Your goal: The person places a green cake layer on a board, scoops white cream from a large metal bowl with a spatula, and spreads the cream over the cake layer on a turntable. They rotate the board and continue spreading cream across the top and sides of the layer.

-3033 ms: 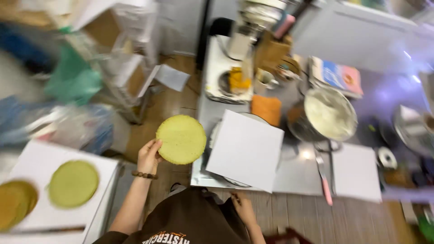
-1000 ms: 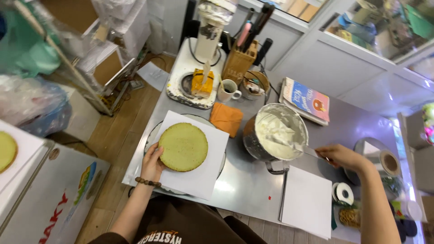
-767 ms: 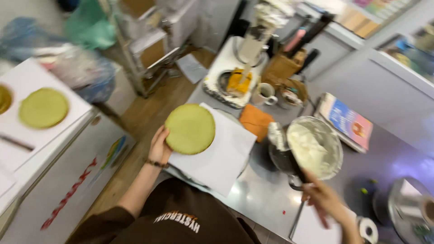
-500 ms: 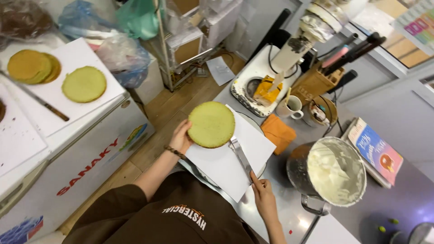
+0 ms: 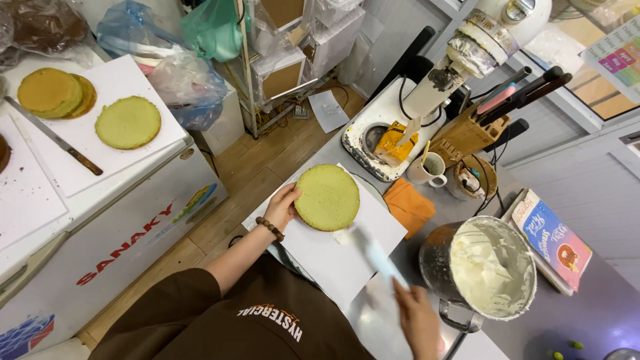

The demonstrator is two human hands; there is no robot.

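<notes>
Green sponge cake round [image 5: 327, 197] is held at its near-left rim by the left hand [image 5: 283, 205], whose grip is closed on that rim with the thumb on top; the round is lifted or tilted over a white square board [image 5: 340, 257] lying at the left edge of the grey bench [image 5: 600, 313]. A blurred palette knife [image 5: 375, 252] is grasped by the right hand [image 5: 419, 319], the fingers being clenched round its handle and the blade being pointed toward the cake across the board.

Just right of the board, a steel mixing bowl [image 5: 479, 267] filled with white cream is set, close beside the right hand. An orange cloth [image 5: 409, 206] is laid between the board and a white mug [image 5: 427, 171]. Behind the mug, a wooden knife block [image 5: 467, 131] and a white stand mixer [image 5: 427, 100] are placed toward the far edge of the bench. A colourful book [image 5: 552, 239] is laid to the right of the bowl.

Across the wooden floor [image 5: 250, 173], a white chest freezer [image 5: 113, 220] is seen, well apart from the bench. On its top, another green cake round [image 5: 128, 122], a stack of brownish rounds [image 5: 57, 93] and a long knife [image 5: 57, 139] are rested on a white sheet.
</notes>
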